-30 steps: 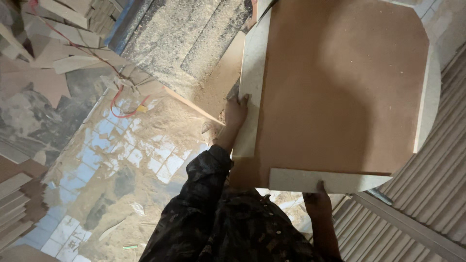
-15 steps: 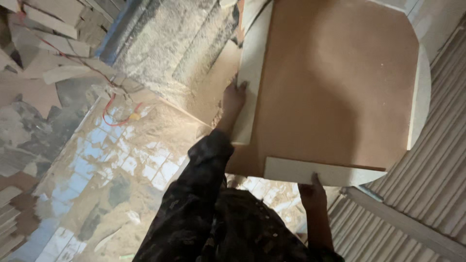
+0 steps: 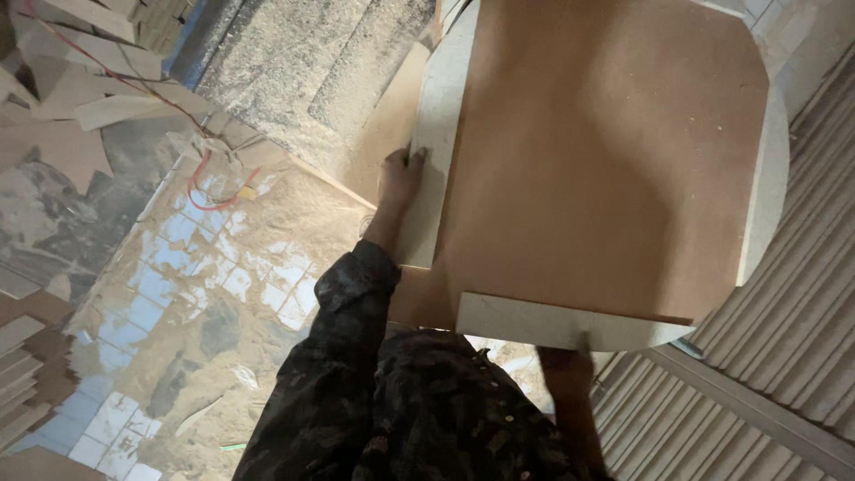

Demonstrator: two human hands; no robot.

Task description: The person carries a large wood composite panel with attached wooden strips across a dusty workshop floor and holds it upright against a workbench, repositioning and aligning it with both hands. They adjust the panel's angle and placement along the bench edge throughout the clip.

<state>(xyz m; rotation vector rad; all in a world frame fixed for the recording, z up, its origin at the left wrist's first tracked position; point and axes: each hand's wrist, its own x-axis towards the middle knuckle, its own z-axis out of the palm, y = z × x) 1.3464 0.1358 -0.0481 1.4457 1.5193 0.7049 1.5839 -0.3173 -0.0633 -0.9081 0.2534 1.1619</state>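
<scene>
I carry a large brown fibreboard panel [image 3: 606, 160] with pale thick edges and rounded corners, held up in front of me. My left hand [image 3: 398, 183] grips its left edge, thumb over the pale rim, dark sleeve below. My right hand [image 3: 565, 361] holds the panel's near bottom edge from underneath; most of the hand is in shadow and its fingers are hidden behind the board.
The tiled floor [image 3: 178, 303] is thick with sawdust. Offcuts of board [image 3: 62, 98] lie at the upper left and stacked strips [image 3: 22, 374] at the lower left. A red cable [image 3: 209, 183] loops on the floor. Ribbed panels [image 3: 784, 356] stand along the right.
The view has shifted slightly and the panel has moved up and right with it. Both hands keep the same hold on its edges.
</scene>
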